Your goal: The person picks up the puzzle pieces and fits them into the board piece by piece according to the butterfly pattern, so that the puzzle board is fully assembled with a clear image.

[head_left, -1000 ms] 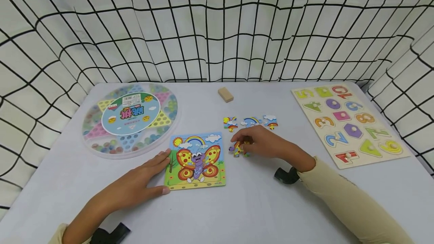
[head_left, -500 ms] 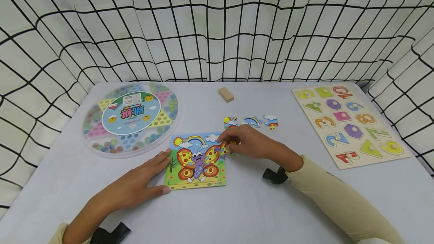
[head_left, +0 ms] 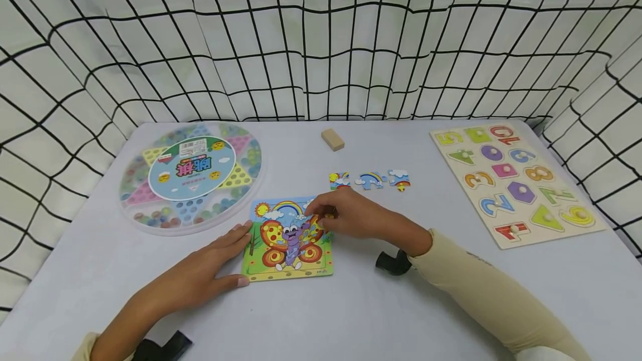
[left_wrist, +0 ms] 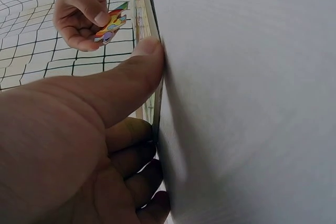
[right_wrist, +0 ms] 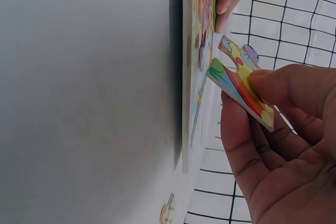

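Observation:
My left hand (head_left: 200,266) lies along the left edge of a square butterfly puzzle board (head_left: 288,273). Its fingers are extended, with the thumb by the board's lower left corner. Above the board's upper right part, my right hand (head_left: 353,215) pinches a puzzle piece between thumb and fingers. In the right wrist view this puzzle piece (right_wrist: 245,88) is raised and tilted, with yellow, red and blue print and a purple knob. The left wrist view also shows the piece (left_wrist: 113,23). Three loose puzzle pieces, one of them a rainbow piece (head_left: 371,179), lie in a row beyond my right hand.
A round clear game box (head_left: 241,205) with marbles sits at the left. Toward the back is a small wooden block (head_left: 332,139). A number peg puzzle (head_left: 521,219) lies at the right. Black netting (head_left: 329,58) hangs over white cloth around the back and sides.
My right hand has picked up the puzzle piece from beside the board and carried it left, over the board's upper right part. My left hand stays at the board's edge.

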`<control>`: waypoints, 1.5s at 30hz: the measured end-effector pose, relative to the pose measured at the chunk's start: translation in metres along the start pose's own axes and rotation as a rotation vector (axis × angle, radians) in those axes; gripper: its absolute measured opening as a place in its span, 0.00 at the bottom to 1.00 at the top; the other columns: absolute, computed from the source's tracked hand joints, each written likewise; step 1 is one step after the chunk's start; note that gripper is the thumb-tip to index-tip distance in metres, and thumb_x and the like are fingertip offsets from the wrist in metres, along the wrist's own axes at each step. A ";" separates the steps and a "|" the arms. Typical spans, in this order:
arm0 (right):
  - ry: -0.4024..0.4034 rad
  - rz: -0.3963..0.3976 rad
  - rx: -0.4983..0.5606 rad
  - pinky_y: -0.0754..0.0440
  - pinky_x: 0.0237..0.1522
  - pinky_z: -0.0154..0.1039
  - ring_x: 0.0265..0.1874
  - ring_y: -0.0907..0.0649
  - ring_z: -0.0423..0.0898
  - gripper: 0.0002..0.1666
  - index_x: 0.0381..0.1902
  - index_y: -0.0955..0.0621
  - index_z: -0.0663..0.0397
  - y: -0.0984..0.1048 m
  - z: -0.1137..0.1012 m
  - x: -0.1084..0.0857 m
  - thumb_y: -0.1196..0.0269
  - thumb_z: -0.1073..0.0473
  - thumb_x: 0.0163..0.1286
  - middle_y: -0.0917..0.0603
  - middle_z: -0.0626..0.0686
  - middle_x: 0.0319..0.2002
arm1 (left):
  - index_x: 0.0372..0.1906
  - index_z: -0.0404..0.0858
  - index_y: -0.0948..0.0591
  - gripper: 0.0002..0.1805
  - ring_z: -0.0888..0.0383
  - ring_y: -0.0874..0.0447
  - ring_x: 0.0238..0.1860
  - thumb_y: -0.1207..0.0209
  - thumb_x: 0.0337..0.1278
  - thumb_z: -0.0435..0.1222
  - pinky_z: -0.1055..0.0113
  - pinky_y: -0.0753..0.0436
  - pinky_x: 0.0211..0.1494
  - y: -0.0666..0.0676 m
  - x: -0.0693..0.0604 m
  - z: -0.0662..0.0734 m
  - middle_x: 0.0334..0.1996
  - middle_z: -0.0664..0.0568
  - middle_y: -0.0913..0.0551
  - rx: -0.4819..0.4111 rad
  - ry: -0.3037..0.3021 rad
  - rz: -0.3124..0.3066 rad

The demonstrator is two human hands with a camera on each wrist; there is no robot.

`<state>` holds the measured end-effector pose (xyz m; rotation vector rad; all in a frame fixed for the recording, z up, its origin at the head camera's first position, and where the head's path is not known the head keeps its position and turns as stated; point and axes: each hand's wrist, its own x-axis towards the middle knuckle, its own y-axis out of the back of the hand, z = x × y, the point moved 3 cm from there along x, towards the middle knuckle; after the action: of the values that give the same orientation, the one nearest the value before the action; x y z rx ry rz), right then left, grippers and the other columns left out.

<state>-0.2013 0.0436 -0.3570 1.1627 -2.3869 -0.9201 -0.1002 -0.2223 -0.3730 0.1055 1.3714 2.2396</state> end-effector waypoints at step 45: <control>-0.138 -0.015 -0.178 0.24 0.40 0.31 0.42 0.26 0.40 0.17 0.54 0.16 0.52 -0.021 -0.007 0.014 0.35 0.62 0.68 0.21 0.45 0.43 | 0.73 0.35 0.37 0.47 0.44 0.52 0.75 0.34 0.54 0.53 0.45 0.35 0.67 0.001 0.002 -0.002 0.76 0.51 0.48 -0.018 0.009 0.003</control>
<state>-0.1945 0.0202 -0.3658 1.0835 -2.3461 -1.2266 -0.1029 -0.2229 -0.3736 0.0914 1.3563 2.2567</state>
